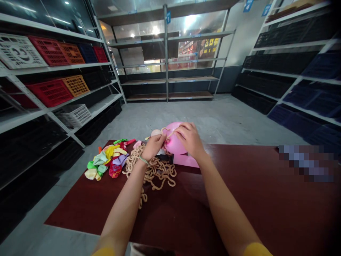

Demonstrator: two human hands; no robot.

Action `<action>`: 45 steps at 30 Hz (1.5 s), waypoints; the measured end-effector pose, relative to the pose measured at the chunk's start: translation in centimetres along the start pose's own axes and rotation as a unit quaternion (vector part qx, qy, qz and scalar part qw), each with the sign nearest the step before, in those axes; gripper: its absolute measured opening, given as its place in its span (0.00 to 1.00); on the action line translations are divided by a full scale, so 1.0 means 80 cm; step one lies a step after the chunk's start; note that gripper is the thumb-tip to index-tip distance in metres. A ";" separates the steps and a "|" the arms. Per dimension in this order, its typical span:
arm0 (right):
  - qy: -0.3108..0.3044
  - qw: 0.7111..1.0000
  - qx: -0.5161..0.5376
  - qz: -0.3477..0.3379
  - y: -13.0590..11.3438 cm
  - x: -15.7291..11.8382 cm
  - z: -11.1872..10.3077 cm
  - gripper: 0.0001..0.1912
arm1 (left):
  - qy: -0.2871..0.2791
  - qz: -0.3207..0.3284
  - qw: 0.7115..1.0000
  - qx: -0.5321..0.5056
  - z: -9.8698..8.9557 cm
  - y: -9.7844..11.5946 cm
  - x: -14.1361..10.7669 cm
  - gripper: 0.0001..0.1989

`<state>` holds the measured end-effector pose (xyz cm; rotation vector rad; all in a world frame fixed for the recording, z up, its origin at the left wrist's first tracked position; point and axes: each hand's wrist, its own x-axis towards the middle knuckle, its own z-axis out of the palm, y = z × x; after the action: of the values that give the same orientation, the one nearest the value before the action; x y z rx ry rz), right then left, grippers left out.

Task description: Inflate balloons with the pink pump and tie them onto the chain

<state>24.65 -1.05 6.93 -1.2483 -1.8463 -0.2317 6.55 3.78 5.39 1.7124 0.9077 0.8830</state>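
Note:
An inflated pink balloon (178,145) is between my hands above the far side of the table. My left hand (153,146) is closed, pinching the balloon's neck with a bit of beige cord. My right hand (191,139) is closed too, its fingertips pinching the beige cord (171,134) in front of the balloon. Below my left hand a loose heap of thick beige cord (160,173) lies in loops on the table. A pink tube-like thing with a black end (188,161) lies under the balloon.
Several limp coloured balloons (106,160) are piled left of the cord on the dark red table (239,192). A pixelated object (306,161) is at the right. Racks with crates (50,92) stand left and right, and a shelf unit (166,81) stands ahead.

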 end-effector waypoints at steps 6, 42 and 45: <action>0.033 0.999 0.022 -0.012 -0.012 0.004 0.004 0.09 | -0.006 -0.045 0.991 -0.125 -0.010 -0.012 0.008 0.23; -0.048 0.998 -0.012 -0.042 -0.014 0.000 0.010 0.04 | 0.052 0.159 0.976 0.137 -0.006 0.002 -0.009 0.06; -0.027 0.999 -0.018 -0.038 -0.020 0.000 0.014 0.03 | 0.115 0.155 0.970 0.146 0.000 0.001 -0.010 0.08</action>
<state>22.69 -1.18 6.75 -1.2209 -1.9464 -0.2772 6.22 3.05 5.32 2.0750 0.9750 1.2224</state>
